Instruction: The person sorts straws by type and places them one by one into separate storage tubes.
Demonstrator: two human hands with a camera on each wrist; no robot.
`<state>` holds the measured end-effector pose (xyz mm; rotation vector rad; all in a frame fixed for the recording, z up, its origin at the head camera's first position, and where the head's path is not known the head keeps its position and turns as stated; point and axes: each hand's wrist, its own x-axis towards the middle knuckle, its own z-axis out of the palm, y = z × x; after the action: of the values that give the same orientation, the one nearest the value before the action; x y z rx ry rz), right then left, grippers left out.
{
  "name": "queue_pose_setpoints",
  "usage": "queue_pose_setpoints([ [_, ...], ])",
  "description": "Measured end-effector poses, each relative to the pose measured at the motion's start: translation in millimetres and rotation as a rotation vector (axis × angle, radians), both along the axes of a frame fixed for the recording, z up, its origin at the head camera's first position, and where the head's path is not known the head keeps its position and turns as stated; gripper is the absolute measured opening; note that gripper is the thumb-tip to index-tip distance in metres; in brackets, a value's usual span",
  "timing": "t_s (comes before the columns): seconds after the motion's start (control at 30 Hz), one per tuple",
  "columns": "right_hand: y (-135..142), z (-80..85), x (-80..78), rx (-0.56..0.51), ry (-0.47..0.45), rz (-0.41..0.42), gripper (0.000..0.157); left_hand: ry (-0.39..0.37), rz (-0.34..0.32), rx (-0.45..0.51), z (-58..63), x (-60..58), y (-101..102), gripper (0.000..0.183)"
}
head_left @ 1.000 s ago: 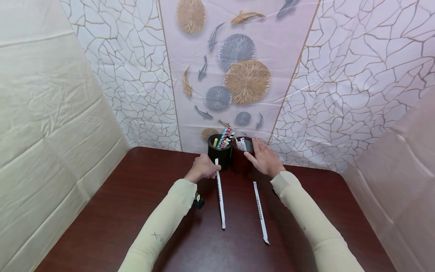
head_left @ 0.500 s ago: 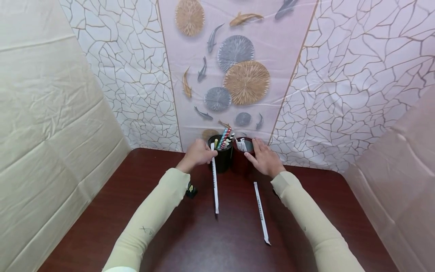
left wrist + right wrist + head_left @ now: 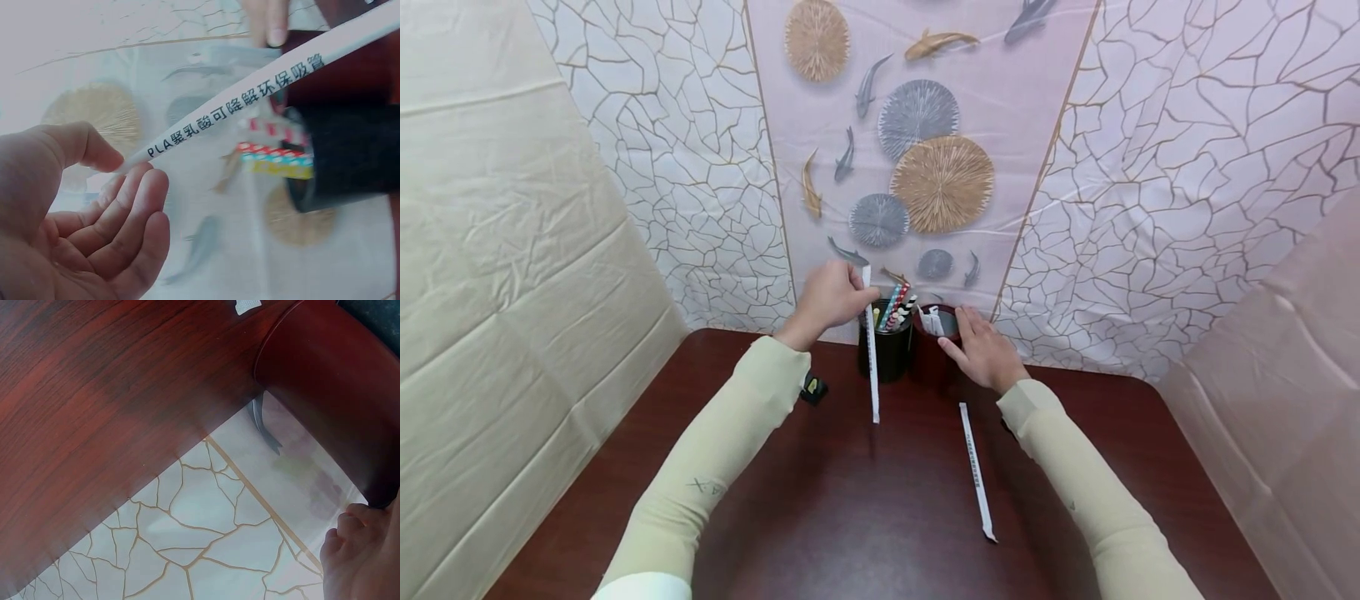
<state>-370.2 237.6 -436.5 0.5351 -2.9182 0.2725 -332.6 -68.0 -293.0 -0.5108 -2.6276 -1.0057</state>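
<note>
My left hand (image 3: 829,300) pinches a white paper-wrapped straw (image 3: 873,367) near its upper end, between thumb and fingers. The straw hangs down in front of the black holder (image 3: 889,357), which has colourful patterned straws (image 3: 895,308) standing in it. In the left wrist view, printed characters run along the wrapper (image 3: 237,100). My right hand (image 3: 988,350) rests with extended fingers at the rim of a dark red cup (image 3: 331,381). Several white wrapped pieces (image 3: 931,320) stand inside that cup.
Another wrapped straw (image 3: 975,472) lies on the dark wooden table (image 3: 880,517), right of the middle. The two holders stand side by side at the table's back edge, before a patterned cloth backdrop (image 3: 940,183). Pale cloth walls (image 3: 542,333) flank the table.
My left hand has risen with the wrapped straw, moving up and slightly left, so the straw's lower end now hangs well above where it was. The right hand stays on the red cup.
</note>
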Motion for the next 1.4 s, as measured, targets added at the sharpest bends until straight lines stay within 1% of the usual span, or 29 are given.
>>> queue_pose_setpoints([
  [0.2,0,0.0,0.1,-0.002,0.009,0.003,0.086,0.063,0.076,0.014,37.8,0.7,1,0.020],
  [0.33,0,-0.1,0.3,0.004,0.015,0.003,0.085,0.171,0.106,0.045,58.5,1.3,4,0.015],
  [0.43,0,-0.1,0.7,0.008,0.014,-0.005,0.085,0.281,0.108,0.072,70.0,1.1,9,0.012],
  [0.5,1,-0.1,0.7,0.011,0.013,-0.007,0.085,0.334,0.099,0.104,75.5,1.8,12,0.010],
  [0.6,1,-0.5,1.0,0.014,0.012,-0.010,0.085,0.402,0.085,0.144,80.6,2.0,17,0.009],
  [0.77,1,-1.1,1.6,0.017,0.006,-0.011,0.086,0.450,0.066,0.183,80.9,0.7,27,0.008],
  [0.93,1,-0.5,0.1,0.019,0.004,-0.016,0.086,0.511,0.054,0.221,76.2,-4.7,35,0.009],
  [1.03,1,-0.6,-0.4,0.018,0.005,-0.017,0.086,0.530,0.036,0.245,71.7,-8.6,40,0.010],
  [1.2,1,-2.3,0.1,0.015,-0.004,-0.020,0.087,0.506,0.010,0.272,60.1,-14.3,48,0.010],
  [1.3,1,-3.5,0.0,0.016,0.011,-0.020,0.086,0.515,0.016,0.267,50.6,-18.9,53,0.011],
  [1.4,0,-3.5,0.2,0.016,0.029,-0.021,0.085,0.531,0.036,0.248,39.9,-23.0,57,0.012],
])
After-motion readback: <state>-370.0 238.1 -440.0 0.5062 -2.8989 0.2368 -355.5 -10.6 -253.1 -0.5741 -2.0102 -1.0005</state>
